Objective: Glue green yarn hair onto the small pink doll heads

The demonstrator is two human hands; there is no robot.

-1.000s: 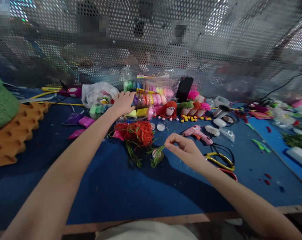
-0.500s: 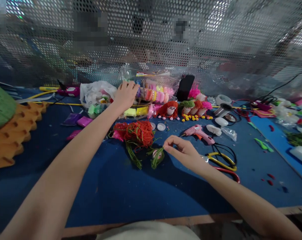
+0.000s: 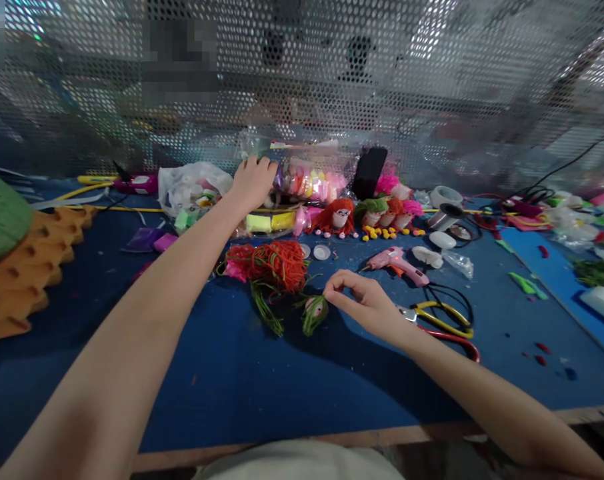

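Observation:
My left hand (image 3: 253, 181) reaches to the back of the table. Its fingers bend down at the left end of a clear plastic bag of colourful small packets (image 3: 312, 183); the fingertips are hidden. My right hand (image 3: 365, 300) pinches, thumb against forefinger, the green yarn hair of a small doll head (image 3: 315, 308), whose pale face lies tilted among the strands. Left of the head is a tangle of orange-red yarn (image 3: 279, 267), with a bunch of green yarn (image 3: 268, 312) hanging out below it.
Finished yarn-haired dolls (image 3: 341, 217) stand behind, by a black phone (image 3: 370, 173). Right of them lie a pink glue gun (image 3: 397, 261), yellow-and-red-handled pliers or cutters (image 3: 445, 319) and a wire spool (image 3: 446, 217). An orange egg tray (image 3: 37, 260) sits left, a white plastic bag (image 3: 195, 183) behind my left forearm.
The packets in the clear bag have shifted slightly and look blurred beside my left hand, which has moved a little. My right hand keeps its pinch on the green yarn.

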